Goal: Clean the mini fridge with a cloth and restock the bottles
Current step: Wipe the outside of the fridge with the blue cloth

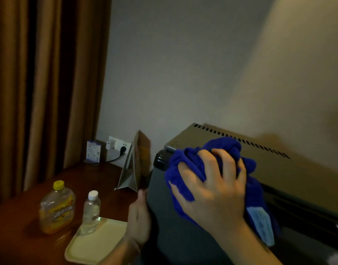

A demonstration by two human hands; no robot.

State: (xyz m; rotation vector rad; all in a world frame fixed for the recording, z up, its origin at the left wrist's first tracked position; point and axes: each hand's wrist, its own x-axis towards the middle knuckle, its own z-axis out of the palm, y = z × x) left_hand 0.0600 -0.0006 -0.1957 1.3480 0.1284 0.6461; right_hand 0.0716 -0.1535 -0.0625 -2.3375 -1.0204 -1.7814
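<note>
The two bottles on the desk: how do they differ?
The yellow-capped bottle is wide, with an orange-yellow label, and stands on the bare wooden desk. The white-capped bottle is slimmer, clear and unlabelled, and stands on the cream tray. Both are upright, capped and outside the fridge.

brown curtain (40, 83), folded card (134, 165), wall socket (118, 144)

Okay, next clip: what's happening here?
A person is cleaning a mini fridge. The right hand grips a blue cloth against the top front of the fridge, and the left hand holds its left edge. Two bottles wait on the table, not yet restocked.
</note>
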